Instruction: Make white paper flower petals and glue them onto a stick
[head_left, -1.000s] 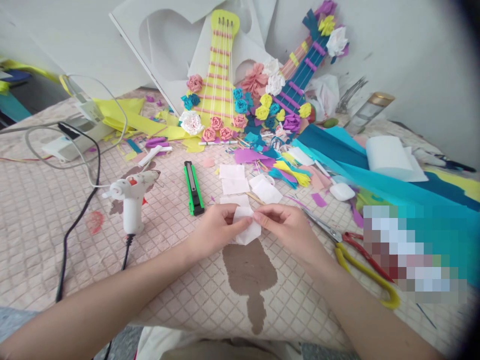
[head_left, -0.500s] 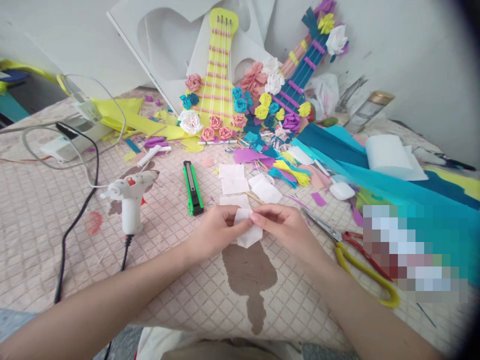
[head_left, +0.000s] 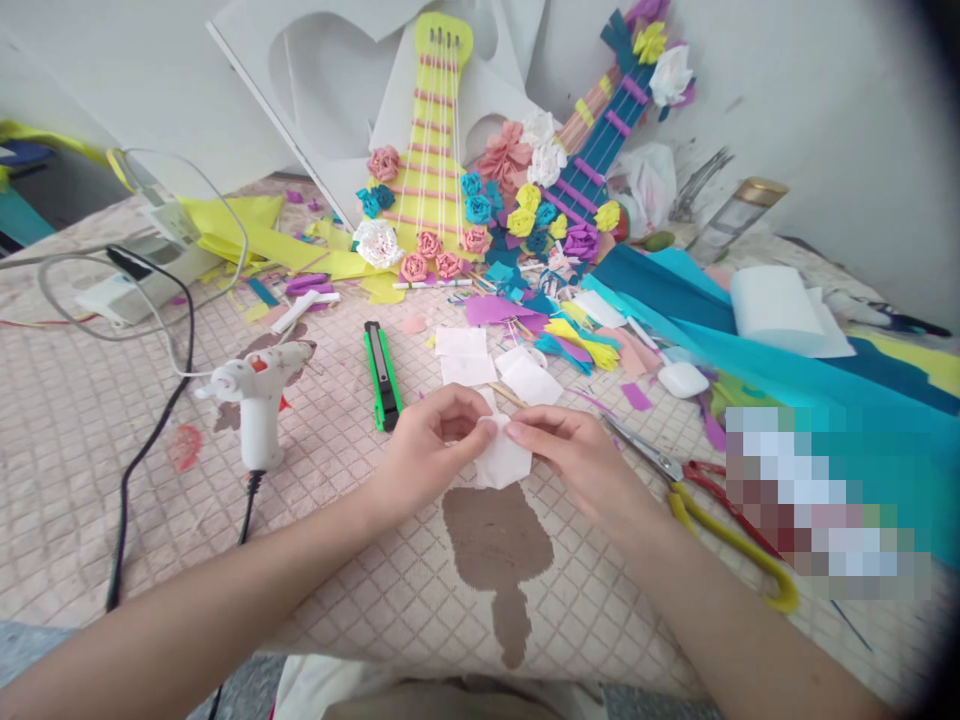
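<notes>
Between my two hands is a small piece of white crepe paper [head_left: 504, 462], pinched along its upper edge. My left hand [head_left: 442, 432] is closed on its left side, thumb and fingertips together. From the other side my right hand [head_left: 559, 445] pinches the same piece, thumb tip close to the left thumb. Just beyond my fingers lie more white paper squares [head_left: 463, 355], and a thin wooden stick [head_left: 508, 395] shows partly behind them. A green utility knife [head_left: 383, 378] rests left of the squares.
A white glue gun [head_left: 260, 405] stands at left with its black cord. Scissors [head_left: 690, 480] with red and yellow handles lie at right. Behind are paper scraps, a yellow paper-flowered guitar shape [head_left: 435, 180], a blue one [head_left: 600, 165] and a white paper roll [head_left: 776, 305].
The white paper has shifted slightly right, and its top edge is gathered more between my fingertips. My left fingers have curled and moved a little over it.
</notes>
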